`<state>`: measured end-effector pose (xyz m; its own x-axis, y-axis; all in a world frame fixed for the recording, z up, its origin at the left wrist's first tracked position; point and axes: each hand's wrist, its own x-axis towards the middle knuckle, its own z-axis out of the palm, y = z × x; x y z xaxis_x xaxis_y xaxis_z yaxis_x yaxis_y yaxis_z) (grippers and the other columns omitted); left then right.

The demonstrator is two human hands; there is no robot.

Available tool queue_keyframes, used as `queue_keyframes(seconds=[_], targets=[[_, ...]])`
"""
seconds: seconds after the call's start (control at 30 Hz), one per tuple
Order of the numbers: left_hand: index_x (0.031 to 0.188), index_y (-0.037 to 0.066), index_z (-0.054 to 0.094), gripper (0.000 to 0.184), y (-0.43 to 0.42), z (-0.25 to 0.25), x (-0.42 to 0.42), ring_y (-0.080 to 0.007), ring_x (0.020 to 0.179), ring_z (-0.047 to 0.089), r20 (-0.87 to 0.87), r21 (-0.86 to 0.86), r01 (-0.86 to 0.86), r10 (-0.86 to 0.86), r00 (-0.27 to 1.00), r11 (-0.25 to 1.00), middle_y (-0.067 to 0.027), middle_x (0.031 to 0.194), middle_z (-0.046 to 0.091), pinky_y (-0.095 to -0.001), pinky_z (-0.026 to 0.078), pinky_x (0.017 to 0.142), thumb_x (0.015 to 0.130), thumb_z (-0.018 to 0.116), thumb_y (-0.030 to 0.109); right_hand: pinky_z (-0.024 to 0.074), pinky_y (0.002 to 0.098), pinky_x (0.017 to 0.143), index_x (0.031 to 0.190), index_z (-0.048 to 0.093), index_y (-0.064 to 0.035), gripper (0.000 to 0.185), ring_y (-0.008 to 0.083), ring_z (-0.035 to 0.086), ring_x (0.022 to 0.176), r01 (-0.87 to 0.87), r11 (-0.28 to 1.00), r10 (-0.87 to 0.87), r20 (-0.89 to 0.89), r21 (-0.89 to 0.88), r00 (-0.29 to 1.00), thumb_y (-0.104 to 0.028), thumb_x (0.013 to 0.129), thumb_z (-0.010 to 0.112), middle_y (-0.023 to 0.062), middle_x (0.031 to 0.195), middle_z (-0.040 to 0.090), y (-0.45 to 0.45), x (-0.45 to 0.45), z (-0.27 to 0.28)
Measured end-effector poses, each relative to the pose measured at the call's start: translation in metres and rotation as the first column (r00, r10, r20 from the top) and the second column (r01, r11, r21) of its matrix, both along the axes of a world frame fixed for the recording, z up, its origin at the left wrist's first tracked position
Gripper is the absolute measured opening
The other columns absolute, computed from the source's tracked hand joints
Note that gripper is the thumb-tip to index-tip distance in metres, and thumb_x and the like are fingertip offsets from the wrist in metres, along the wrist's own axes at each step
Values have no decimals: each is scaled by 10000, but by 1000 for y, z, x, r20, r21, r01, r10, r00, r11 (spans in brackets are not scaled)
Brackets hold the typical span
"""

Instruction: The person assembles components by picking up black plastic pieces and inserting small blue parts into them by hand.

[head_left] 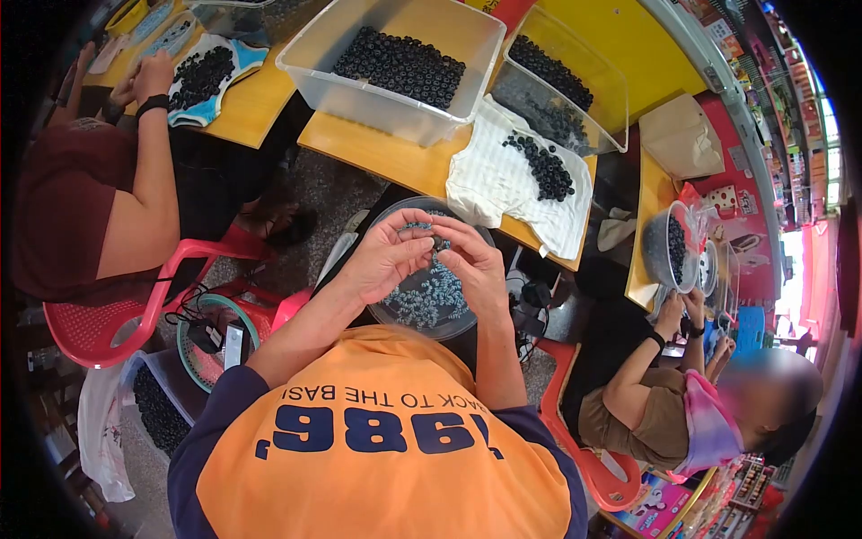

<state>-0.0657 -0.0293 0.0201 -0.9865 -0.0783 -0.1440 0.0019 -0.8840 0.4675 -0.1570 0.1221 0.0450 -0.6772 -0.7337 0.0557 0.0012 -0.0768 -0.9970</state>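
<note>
Both my hands meet above a round grey basin (pixel 429 329) that holds many small pale-blue pieces (pixel 422 301). My left hand (pixel 395 256) has its thumb and fingers pressed together. Close against it, my right hand (pixel 471 265) pinches a small dark piece (pixel 439 243) between thumb and fingers. That piece sits between the fingertips of the two hands and is largely covered, so its shape is hard to tell. Whether my left fingers also grip it is not clear.
Beyond the basin, a wooden table (pixel 359 148) bears a clear bin (pixel 386 112) of black rings and a white cloth (pixel 485 162) with more rings. Co-workers sit left and right on red chairs (pixel 117 323). A tub (pixel 157 409) of black parts stands lower left.
</note>
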Motion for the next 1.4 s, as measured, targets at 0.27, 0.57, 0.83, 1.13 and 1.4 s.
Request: queue_keyframes(seconds=[0.27,0.57,0.83,1.13,1.4], targets=[[1108,63,538,267,7,-1,0,-120,832,634,23,34,5,-6,1000,999,-43,948,636,-241,537,734,870,613,-33,413,297,945,1136,658,-20,329,197,524,1129,39,999,-43,-106,-36,993,-1,807,659,90,1220,592,6,7,-3],[1090,87,523,246,13,-8,1,-104,853,615,-21,38,123,-123,992,992,-9,999,605,-236,525,756,879,614,-1,445,287,879,1063,633,47,233,192,555,1030,31,994,-49,-169,-106,984,25,832,612,132,1095,612,9,18,-12],[1064,60,555,234,16,-4,-10,-120,791,632,97,16,74,-75,992,997,-31,918,633,-235,536,697,857,634,-16,443,266,851,1074,647,9,271,149,560,932,143,990,-144,-58,-17,988,30,805,631,89,1075,638,15,10,-13],[1151,1,613,288,-97,108,-94,-124,938,606,-171,-756,-356,358,918,549,-56,1060,645,-247,485,851,868,633,48,440,323,813,980,710,-100,196,214,584,889,752,641,-338,-825,151,453,-46,804,643,43,912,648,93,-141,-34],[1195,100,627,380,-83,112,-112,-252,1310,419,-408,-885,-327,215,887,-331,-134,1405,448,-359,335,1065,819,682,120,423,373,797,948,721,-144,277,261,528,911,690,706,98,-987,160,129,-24,735,590,48,971,577,84,-181,-29]])
